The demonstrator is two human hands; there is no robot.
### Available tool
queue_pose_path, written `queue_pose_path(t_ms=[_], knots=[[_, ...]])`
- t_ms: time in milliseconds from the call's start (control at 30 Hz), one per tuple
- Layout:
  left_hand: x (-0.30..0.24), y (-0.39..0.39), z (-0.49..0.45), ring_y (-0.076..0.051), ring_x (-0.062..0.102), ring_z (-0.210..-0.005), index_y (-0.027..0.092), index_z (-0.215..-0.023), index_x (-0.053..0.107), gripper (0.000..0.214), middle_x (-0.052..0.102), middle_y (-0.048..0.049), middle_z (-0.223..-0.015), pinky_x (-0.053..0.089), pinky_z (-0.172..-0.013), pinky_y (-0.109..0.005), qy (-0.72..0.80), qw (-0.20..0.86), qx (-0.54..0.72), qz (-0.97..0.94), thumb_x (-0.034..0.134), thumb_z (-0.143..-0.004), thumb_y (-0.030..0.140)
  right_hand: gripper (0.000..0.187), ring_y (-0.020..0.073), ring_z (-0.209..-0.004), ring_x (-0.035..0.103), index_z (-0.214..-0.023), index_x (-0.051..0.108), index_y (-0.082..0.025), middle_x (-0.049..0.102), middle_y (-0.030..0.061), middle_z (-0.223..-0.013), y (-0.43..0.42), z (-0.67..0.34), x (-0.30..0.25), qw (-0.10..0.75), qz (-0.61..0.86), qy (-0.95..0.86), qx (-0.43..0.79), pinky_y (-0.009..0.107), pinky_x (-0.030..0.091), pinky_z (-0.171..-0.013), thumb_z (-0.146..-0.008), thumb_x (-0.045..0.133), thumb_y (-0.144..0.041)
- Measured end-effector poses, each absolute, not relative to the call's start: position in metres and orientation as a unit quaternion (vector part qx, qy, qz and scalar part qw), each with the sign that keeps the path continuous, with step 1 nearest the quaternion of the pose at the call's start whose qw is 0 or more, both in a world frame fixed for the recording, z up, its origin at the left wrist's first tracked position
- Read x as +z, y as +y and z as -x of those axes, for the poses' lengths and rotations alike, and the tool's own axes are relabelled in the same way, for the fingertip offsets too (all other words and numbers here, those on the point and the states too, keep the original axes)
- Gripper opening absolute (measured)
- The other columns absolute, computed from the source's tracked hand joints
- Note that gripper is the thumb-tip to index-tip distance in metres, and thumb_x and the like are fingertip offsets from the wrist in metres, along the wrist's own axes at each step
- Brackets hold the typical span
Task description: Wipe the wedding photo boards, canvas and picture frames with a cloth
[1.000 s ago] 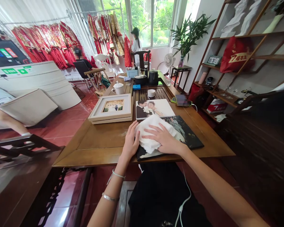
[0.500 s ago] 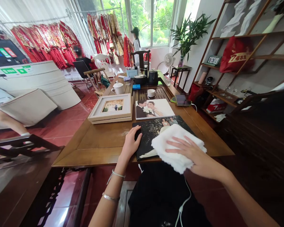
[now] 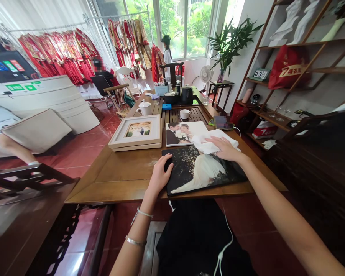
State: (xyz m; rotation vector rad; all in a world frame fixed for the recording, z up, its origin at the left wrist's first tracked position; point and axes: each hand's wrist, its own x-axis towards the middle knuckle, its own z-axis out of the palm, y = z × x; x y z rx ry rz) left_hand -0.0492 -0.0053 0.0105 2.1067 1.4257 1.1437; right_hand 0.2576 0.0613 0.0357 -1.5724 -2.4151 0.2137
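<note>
A dark photo panel [image 3: 186,161], printed with a pale flowing gown, lies flat at the near edge of the wooden table [image 3: 117,168]. My left hand [image 3: 161,170] rests against its left edge, thumb apart from the stretched fingers, not wrapped round anything. Over the panel's far right part, my right hand [image 3: 222,146] holds a bunched white cloth [image 3: 202,142] under its spread fingers. The cloth hides the top of the printed picture and overlaps a white photo panel [image 3: 175,135] of a couple just behind. Stacked pale picture frames [image 3: 122,130] lie to the left.
Farther back stand a lidded white mug [image 3: 145,108], a small white cup [image 3: 184,114] on a slatted tea tray [image 3: 197,112], and a black kettle [image 3: 186,94]. A phone [image 3: 222,122] with a cable lies at right. Other people sit or stand beyond the table.
My right hand has slid the white cloth away from me, from the panel's near right area to its far edge, uncovering the gown. My left hand has stayed in place.
</note>
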Motion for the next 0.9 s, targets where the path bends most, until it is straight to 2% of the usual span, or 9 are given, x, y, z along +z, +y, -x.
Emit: queue_pose_path(t_ms=[233,333,533,667,900], knots=[[0.010,-0.004,0.048,-0.023,0.055,-0.122,0.016,-0.117,0.058,0.030,0.060,-0.0136,-0.129,0.041,-0.106,-0.042,0.507,0.175,0.402,-0.742,0.048,-0.089,0.021,0.079,0.0276,-0.139,0.027,-0.134,0.048,-0.028,0.040,0.0016,-0.148,0.002,-0.254,0.034,0.127,0.490,-0.862,0.034,0.062,0.015,-0.109,-0.058,0.044,-0.007],[0.010,-0.004,0.048,-0.023,0.055,-0.122,0.017,-0.117,0.057,0.030,0.060,-0.0131,-0.129,0.041,-0.106,-0.042,0.507,0.172,0.403,-0.743,0.048,-0.089,0.022,0.086,0.0264,-0.140,0.026,-0.136,0.046,-0.031,0.039,-0.0003,-0.149,-0.045,-0.252,0.035,0.131,0.464,-0.875,0.033,0.060,0.015,-0.110,-0.054,0.043,-0.005],[0.010,-0.003,0.049,-0.023,0.055,-0.122,0.016,-0.117,0.057,0.030,0.059,-0.0142,-0.129,0.041,-0.106,-0.043,0.506,0.173,0.401,-0.744,0.048,-0.089,0.022,0.089,0.0241,-0.142,0.021,-0.139,0.041,-0.037,0.035,-0.0038,-0.151,-0.101,-0.247,0.043,0.123,0.439,-0.888,0.063,0.057,0.014,-0.112,-0.056,0.043,-0.005],[0.008,-0.002,0.050,-0.023,0.055,-0.122,0.016,-0.117,0.057,0.030,0.060,-0.0142,-0.128,0.041,-0.105,-0.044,0.504,0.170,0.400,-0.746,0.048,-0.089,0.022,0.085,0.0243,-0.141,0.024,-0.136,0.046,-0.036,0.037,-0.0030,-0.150,-0.079,-0.243,0.045,0.121,0.436,-0.888,0.080,0.057,0.013,-0.111,-0.057,0.043,-0.005],[0.009,-0.003,0.050,-0.023,0.055,-0.121,0.019,-0.117,0.057,0.029,0.060,-0.0123,-0.128,0.041,-0.105,-0.044,0.499,0.178,0.406,-0.745,0.048,-0.089,0.023,0.080,0.0260,-0.140,0.025,-0.135,0.048,-0.032,0.038,-0.0007,-0.150,0.010,-0.215,0.047,0.114,0.475,-0.869,0.078,0.060,0.011,-0.111,-0.060,0.046,-0.006]])
